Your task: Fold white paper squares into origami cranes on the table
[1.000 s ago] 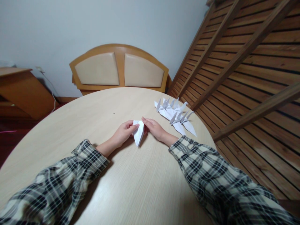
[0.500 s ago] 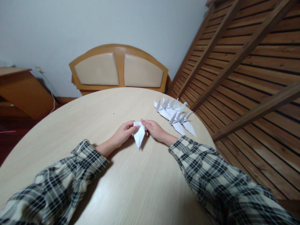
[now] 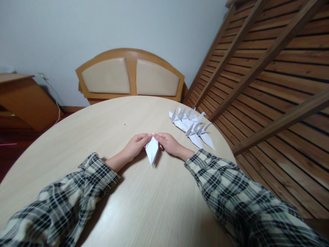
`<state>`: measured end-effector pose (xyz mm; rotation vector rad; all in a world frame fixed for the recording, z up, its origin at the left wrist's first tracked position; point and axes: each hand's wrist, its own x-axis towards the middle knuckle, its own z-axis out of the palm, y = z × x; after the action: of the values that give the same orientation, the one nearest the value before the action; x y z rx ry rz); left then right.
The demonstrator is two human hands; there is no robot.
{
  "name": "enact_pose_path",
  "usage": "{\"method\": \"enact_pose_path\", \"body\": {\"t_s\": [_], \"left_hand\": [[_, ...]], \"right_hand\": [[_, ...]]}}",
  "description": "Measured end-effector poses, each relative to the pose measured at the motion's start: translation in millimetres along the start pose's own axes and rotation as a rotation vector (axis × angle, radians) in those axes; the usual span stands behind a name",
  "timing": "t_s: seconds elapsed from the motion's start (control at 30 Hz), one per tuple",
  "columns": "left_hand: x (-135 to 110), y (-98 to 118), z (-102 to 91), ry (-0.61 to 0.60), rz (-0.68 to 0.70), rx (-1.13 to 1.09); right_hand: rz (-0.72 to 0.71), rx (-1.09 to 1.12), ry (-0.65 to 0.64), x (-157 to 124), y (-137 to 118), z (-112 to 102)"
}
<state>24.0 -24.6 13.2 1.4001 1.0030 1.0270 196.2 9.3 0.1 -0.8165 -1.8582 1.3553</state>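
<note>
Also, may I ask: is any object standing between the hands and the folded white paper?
Nothing visible does: the left hand and the right hand both hold the folded white paper at its far end. The paper cranes stand apart, to the right on the table.

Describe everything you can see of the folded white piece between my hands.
The folded white piece looks like paper, creased into a narrow kite shape with a line down its middle. Its pointed end faces you, over the table; whether it touches is unclear. Your left hand and right hand pinch its far end, partly hiding it.
</note>
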Motion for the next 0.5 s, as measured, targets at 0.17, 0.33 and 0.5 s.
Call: {"method": "enact_pose_path", "body": {"t_s": [0.17,0.33,0.5], "left_hand": [[1.2,-3.7,0.2,-0.015,-0.014,-0.029],[2.0,-4.6,0.8,0.013,-0.021,-0.089],[2.2,-3.7,0.7,0.014,-0.012,-0.119]], "right_hand": [[-0.008,-0.018,-0.005,-0.5,0.0,-0.7],[-0.004,0.008,0.001,1.2,1.6,0.0],[0.028,0.050,0.005,3.2,2.3,0.8]]}}
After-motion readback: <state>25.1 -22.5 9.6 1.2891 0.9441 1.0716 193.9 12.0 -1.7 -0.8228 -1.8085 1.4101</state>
